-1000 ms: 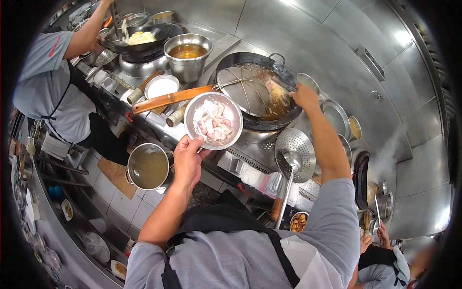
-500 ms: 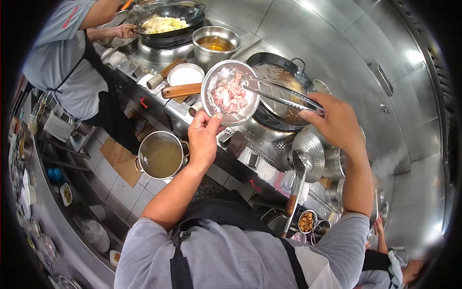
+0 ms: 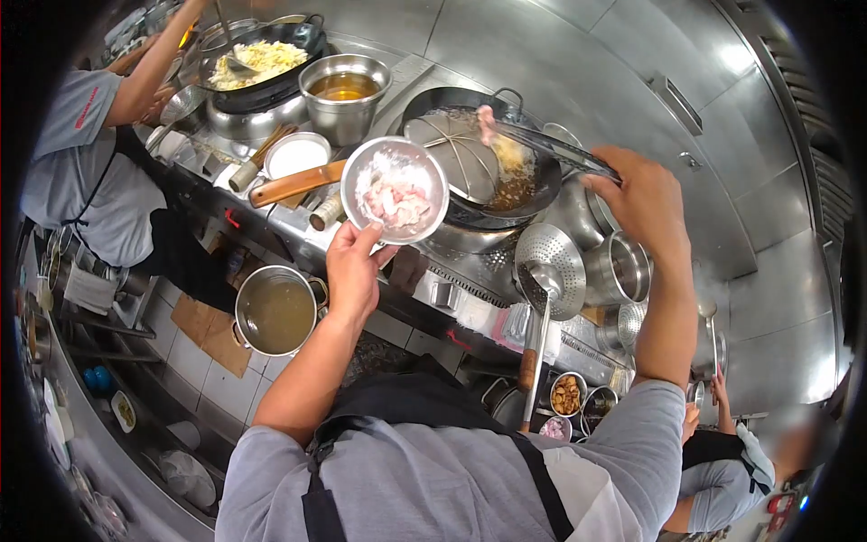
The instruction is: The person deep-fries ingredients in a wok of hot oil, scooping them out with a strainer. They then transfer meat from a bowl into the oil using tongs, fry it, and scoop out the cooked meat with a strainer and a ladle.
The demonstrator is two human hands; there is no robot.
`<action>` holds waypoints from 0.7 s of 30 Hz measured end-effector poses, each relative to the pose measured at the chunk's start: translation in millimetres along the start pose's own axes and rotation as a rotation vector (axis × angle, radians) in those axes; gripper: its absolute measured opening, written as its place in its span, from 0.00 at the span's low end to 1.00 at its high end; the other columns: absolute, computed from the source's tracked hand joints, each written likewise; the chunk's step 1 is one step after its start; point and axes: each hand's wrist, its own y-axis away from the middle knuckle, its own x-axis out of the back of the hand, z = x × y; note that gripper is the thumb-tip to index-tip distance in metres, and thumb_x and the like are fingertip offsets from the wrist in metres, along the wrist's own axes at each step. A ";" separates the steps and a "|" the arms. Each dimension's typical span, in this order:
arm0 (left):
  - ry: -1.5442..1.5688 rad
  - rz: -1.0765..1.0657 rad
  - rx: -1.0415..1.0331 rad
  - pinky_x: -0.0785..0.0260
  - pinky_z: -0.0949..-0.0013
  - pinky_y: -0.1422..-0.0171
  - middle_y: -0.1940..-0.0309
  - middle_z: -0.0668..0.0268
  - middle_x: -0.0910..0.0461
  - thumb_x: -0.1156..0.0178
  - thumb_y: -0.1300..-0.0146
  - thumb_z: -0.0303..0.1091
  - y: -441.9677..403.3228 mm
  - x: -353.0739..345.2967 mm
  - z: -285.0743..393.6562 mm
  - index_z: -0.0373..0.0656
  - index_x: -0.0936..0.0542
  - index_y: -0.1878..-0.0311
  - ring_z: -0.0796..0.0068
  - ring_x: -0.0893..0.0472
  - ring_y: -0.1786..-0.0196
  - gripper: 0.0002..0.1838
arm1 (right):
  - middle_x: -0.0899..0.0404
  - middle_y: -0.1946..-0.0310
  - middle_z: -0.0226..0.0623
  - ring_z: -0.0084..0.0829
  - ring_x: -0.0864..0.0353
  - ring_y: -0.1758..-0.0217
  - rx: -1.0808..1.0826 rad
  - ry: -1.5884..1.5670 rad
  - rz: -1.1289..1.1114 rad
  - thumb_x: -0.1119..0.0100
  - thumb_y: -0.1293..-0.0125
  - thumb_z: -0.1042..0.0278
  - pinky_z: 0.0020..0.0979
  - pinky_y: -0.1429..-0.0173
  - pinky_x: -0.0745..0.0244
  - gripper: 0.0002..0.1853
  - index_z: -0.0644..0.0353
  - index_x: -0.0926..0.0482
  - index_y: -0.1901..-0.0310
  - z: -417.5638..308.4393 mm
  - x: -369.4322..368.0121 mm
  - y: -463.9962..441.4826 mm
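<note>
My left hand [image 3: 354, 271] grips the near rim of a metal bowl [image 3: 432, 212] that holds pale raw meat pieces [image 3: 397, 200] with white powder. My right hand [image 3: 637, 185] is closed round metal tongs [image 3: 560, 146]. Between the tong tips hangs a piece of meat [image 3: 488, 125], above the dark wok [image 3: 433, 98] of bubbling oil. A round mesh strainer [image 3: 470, 176] lies across the wok's left part, its wooden handle [image 3: 302, 182] running left, partly behind the bowl. Yellowish food [image 3: 513, 155] floats in the oil below the tongs.
A perforated ladle [image 3: 551, 262] rests right of the wok. Behind the bowl stand a pot of amber liquid [image 3: 345, 113] and a white-filled container [image 3: 298, 155]. Another pot [image 3: 275, 310] is at lower left. A co-worker [image 3: 90, 181] works at the left wok; another person [image 3: 722, 470] is at lower right.
The tongs have moved from inside the bowl to above the wok, now with a meat piece in their tips. In the left wok, the co-worker's ladle is now in the food.
</note>
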 end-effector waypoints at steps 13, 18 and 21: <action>-0.039 0.043 -0.037 0.22 0.69 0.55 0.58 0.65 0.18 0.42 0.34 0.30 21.7 26.6 21.5 0.42 0.24 0.58 0.76 0.18 0.58 0.05 | 0.17 0.57 0.48 0.52 0.18 0.52 -0.412 0.052 -0.109 0.38 0.40 0.47 0.48 0.48 0.25 0.26 0.57 0.23 0.48 106.0 -171.7 -40.8; -0.026 0.100 -0.172 0.22 0.64 0.51 0.63 0.64 0.20 0.41 0.35 0.27 4.5 37.9 36.3 0.44 0.29 0.71 0.76 0.20 0.59 0.10 | 0.17 0.59 0.48 0.48 0.17 0.56 -0.064 -0.206 0.042 0.35 0.41 0.49 0.41 0.54 0.24 0.24 0.59 0.22 0.51 18.5 -46.2 -39.3; -0.034 0.065 -0.241 0.23 0.67 0.51 0.64 0.64 0.21 0.41 0.34 0.27 0.7 34.6 43.6 0.42 0.30 0.72 0.78 0.21 0.59 0.10 | 0.17 0.60 0.44 0.45 0.17 0.59 0.111 -0.290 -0.120 0.33 0.42 0.53 0.36 0.56 0.24 0.22 0.59 0.21 0.50 -54.4 -3.2 -16.3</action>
